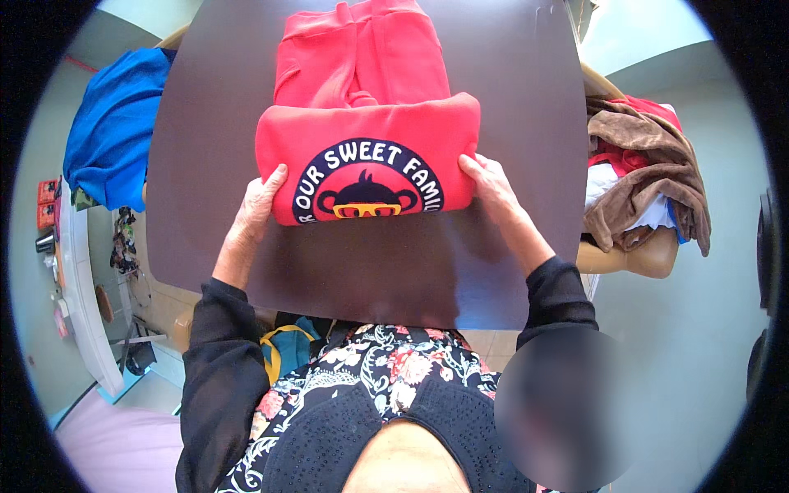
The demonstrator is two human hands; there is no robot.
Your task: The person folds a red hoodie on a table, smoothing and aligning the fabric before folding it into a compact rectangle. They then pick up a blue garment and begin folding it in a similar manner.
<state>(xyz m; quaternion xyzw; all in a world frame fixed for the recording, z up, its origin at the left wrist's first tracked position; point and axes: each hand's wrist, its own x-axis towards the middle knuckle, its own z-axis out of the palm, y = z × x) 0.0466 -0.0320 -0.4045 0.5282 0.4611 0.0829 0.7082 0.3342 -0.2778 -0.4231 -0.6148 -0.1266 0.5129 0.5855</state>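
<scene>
A folded red sweatshirt spans the space between my hands near the middle of the view. Its front bears a dark ring of writing around a monkey face with yellow glasses. My left hand grips its left side, thumb on top. At the right side, my right hand holds the edge the same way. The fingers of both hands are mostly hidden under the cloth. Just beyond lies a pair of red trousers, waistband away from me, with its lower part hidden behind the sweatshirt.
The dark brown table lies under the clothes. Blue cloth drapes over a chair at the left. On the right, a chair bears a heap of brown, white and red clothes. A white shelf stands far left.
</scene>
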